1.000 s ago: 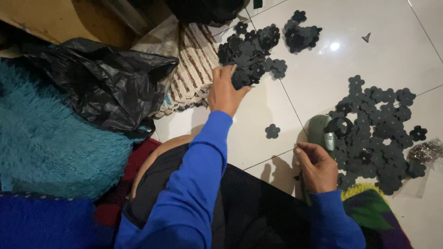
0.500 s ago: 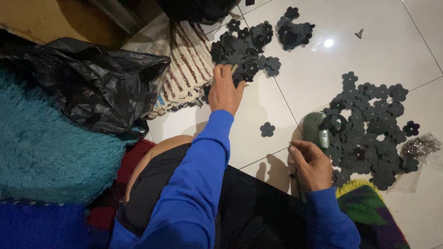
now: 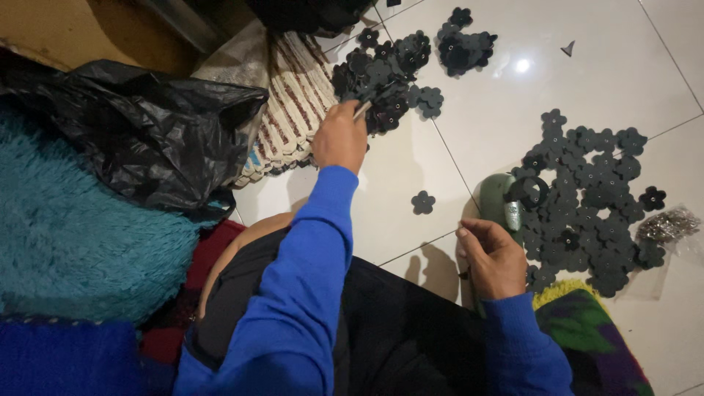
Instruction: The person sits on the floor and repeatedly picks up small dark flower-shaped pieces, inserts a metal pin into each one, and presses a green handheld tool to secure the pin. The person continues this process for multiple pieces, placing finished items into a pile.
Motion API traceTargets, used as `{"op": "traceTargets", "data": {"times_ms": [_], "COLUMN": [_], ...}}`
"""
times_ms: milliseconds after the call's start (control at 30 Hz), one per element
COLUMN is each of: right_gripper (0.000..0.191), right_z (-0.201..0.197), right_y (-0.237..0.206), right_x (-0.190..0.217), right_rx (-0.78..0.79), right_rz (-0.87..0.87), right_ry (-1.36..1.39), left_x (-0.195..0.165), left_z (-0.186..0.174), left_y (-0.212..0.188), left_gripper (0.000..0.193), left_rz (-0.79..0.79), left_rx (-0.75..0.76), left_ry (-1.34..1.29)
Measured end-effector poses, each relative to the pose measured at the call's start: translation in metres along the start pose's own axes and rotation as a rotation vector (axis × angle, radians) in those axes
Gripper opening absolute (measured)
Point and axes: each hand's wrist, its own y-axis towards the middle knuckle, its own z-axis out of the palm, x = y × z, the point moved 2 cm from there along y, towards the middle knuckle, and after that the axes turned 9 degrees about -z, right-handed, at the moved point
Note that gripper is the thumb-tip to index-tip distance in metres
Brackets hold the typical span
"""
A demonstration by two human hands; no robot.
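My left hand (image 3: 339,138) reaches forward to a heap of black flower-shaped cutouts (image 3: 385,70) on the white tiled floor. Its fingers are pinched on one piece at the heap's near edge. My right hand (image 3: 493,258) rests low at the right, curled around the handle end of a green hand tool (image 3: 504,202) lying on the tiles. A wider spread of the same black flowers (image 3: 587,213) lies just right of that tool. One single flower (image 3: 422,202) sits alone between my two hands. Both sleeves are blue.
A smaller flower cluster (image 3: 463,44) lies at the far top. A striped woven mat (image 3: 293,110) and a black plastic bag (image 3: 154,139) are at the left, with a teal shaggy rug (image 3: 66,242). A clear packet of small metal bits (image 3: 669,224) is at the right edge.
My left hand, flat on the heap before, has closed into a pinch at its near edge. The right hand stays by the green tool.
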Motion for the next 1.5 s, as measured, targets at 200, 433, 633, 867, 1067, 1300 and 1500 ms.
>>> {"op": "traceTargets", "data": {"times_ms": [200,433,633,867,1067,1300,1500], "right_gripper": [0.026,0.024,0.024,0.026,0.025,0.028,0.029], "right_z": [-0.007,-0.016,-0.022,-0.019,-0.006,-0.004,-0.002], "right_y": [-0.006,-0.018,-0.023,-0.018,-0.02,-0.016,-0.012], "right_x": [-0.005,0.004,0.007,-0.002,0.002,0.0,-0.003], "right_rx": [0.01,0.002,0.0,0.04,0.055,0.074,0.097], "right_rz": [-0.063,-0.047,-0.013,-0.041,-0.005,0.041,0.006], "right_ry": [0.045,0.009,-0.018,-0.005,-0.025,-0.091,-0.061], "left_x": [-0.004,-0.011,-0.007,0.004,0.007,-0.003,-0.005], "left_z": [-0.014,0.008,0.003,-0.031,-0.02,0.008,0.013], "left_y": [-0.02,-0.081,-0.105,-0.11,-0.116,-0.107,-0.101], "left_gripper": [0.025,0.019,0.027,0.021,0.024,0.039,0.035], "left_rz": [-0.047,0.183,0.098,0.078,0.073,0.125,0.111], "left_rx": [0.096,0.271,0.503,0.416,0.576,0.475,0.442], "left_ry": [-0.078,0.116,0.006,-0.068,0.02,-0.005,0.006]}}
